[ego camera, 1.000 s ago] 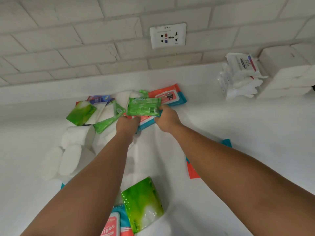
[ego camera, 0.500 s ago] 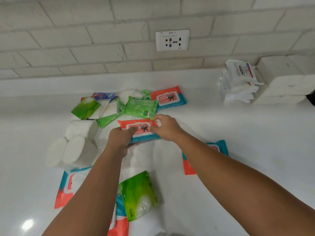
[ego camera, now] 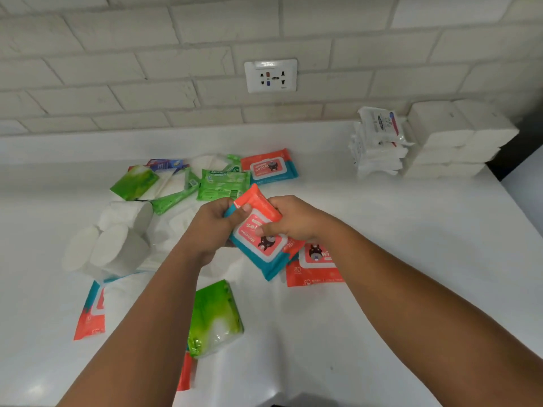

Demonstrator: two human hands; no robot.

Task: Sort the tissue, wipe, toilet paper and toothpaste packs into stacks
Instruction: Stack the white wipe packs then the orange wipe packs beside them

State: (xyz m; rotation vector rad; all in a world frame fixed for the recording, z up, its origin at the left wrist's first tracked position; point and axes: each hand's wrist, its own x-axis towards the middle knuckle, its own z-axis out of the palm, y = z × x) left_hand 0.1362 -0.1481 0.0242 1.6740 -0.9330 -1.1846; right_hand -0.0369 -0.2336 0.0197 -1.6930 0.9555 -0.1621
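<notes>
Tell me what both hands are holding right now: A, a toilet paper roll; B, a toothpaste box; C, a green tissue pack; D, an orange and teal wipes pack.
D: the left hand and right hand both grip the orange and teal wipes pack.

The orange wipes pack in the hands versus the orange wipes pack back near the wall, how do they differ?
The held wipes pack is off the counter and tilted, gripped by the left hand and right hand; the wall-side wipes pack lies flat, untouched. The held wipes pack looks creased at its upper end; the wall-side wipes pack looks smooth. Both share an orange and teal wrapper with a white label.
</notes>
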